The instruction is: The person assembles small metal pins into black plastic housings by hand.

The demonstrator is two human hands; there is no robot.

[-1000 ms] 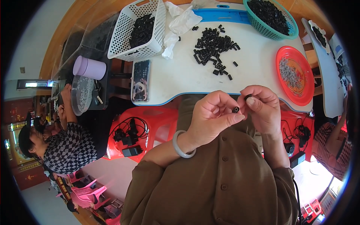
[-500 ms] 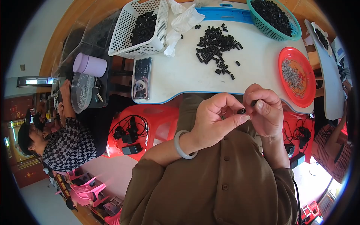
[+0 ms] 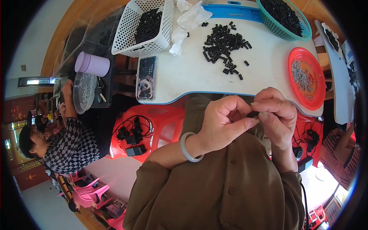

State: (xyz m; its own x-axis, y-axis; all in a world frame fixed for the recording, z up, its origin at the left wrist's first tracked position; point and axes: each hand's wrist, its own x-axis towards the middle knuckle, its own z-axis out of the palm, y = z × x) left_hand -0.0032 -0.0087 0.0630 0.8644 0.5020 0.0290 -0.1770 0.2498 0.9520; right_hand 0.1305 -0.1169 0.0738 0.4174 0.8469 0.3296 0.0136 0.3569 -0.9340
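Just in front of the table edge, my left hand (image 3: pixel 226 122) pinches a small black tube (image 3: pixel 252 114) between thumb and forefinger. My right hand (image 3: pixel 276 117) meets it from the other side, thumb and fingers closed at the tube's far end. Fingertips cover much of the piece, so whether a second part sits between them cannot be seen. Beyond the hands, a loose pile of similar black tubes (image 3: pixel 224 44) lies on the white table (image 3: pixel 180 73). To the right, a red plate (image 3: pixel 321 86) carries small silvery pieces (image 3: pixel 302 76).
A white perforated basket (image 3: pixel 165 27) and a green basket (image 3: pixel 268 23) hold more black pieces. A phone in a panda case (image 3: pixel 146 78) lies at the table's left edge, near crumpled white paper (image 3: pixel 191 17). A co-worker (image 3: pixel 73 145) sits at left beside a lilac container (image 3: pixel 94 65).
My hands have come together. The tube's open end, which faced outward in my left fingers, is now covered by my right fingertips, which held a dark piece apart from it before.
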